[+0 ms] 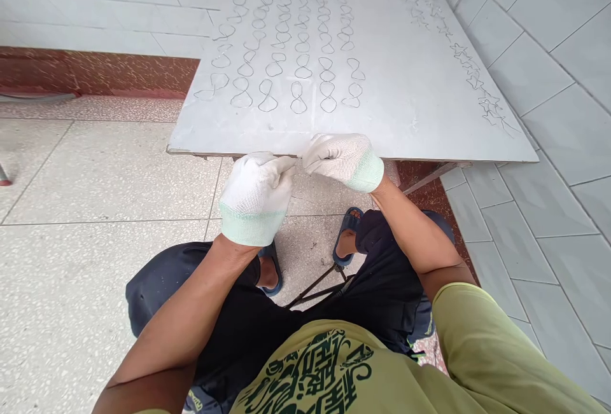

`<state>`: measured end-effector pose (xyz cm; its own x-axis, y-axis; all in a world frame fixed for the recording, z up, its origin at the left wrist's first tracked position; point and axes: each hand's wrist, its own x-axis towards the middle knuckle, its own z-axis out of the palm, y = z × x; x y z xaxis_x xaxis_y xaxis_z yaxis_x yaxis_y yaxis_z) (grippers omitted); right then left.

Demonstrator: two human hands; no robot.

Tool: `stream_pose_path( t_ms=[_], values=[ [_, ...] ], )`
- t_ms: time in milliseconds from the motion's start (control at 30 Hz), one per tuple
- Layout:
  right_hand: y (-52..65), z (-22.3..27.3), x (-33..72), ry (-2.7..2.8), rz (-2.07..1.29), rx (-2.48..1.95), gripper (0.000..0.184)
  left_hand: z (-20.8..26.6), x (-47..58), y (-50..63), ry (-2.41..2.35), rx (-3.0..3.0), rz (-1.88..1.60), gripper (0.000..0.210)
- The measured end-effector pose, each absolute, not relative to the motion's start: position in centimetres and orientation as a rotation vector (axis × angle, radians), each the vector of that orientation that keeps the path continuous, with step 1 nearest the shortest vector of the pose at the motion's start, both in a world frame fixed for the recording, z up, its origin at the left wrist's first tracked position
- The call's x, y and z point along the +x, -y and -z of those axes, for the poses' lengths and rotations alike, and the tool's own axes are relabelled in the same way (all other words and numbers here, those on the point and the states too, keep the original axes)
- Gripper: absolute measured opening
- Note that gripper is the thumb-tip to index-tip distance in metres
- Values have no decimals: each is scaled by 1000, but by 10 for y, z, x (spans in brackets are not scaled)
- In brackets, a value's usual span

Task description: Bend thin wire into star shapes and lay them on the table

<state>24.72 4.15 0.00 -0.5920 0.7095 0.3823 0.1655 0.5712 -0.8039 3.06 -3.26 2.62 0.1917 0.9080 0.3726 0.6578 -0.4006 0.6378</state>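
Observation:
My left hand [258,191] and my right hand [341,156], both in white knit gloves with pale green cuffs, meet at the near edge of a white board tabletop [382,121]. Their fingertips are pinched close together on what looks like a thin wire, mostly hidden by the gloves. Beyond them, several bent wire figure-eights [298,97] lie in rows on the board. Along the board's right side is a line of star-shaped wire pieces [470,70].
White wall tiles [563,64] border the board at the back and right. Below are a speckled floor [95,172] and my legs in dark trousers [167,280]. A thin metal frame [315,293] stands between my feet. A table leg [427,177] slants under the board.

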Motion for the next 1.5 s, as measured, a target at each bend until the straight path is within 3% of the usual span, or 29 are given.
stream_pose_path(
  t_ms=[267,800,933,1033,1067,1167,1233,1367,1500],
  values=[
    [-45,12,250,2070,-986,-619,22,-24,29,28,-1568,2237,-962,29],
    [-48,17,249,2090,-952,-420,28,-28,40,41,-1835,2190,-850,36],
    [-47,19,247,2109,-976,-471,24,-27,42,43,-1913,2170,-858,39],
    [-47,20,251,2066,-1033,-607,12,-27,40,42,-1862,2226,-867,37],
    [-48,20,253,2036,-1057,-637,15,-28,38,41,-1824,2274,-874,36],
    [-52,19,262,1983,-1162,-643,45,-29,33,37,-1761,2388,-891,35],
    [-53,17,267,1978,-1241,-646,51,-30,30,35,-1754,2417,-875,34],
    [-45,8,266,1920,-1269,-767,36,-31,26,33,-1740,2456,-859,36],
    [-34,-4,257,2068,-979,-881,27,-33,26,31,-1666,2409,-819,36]
  ],
)
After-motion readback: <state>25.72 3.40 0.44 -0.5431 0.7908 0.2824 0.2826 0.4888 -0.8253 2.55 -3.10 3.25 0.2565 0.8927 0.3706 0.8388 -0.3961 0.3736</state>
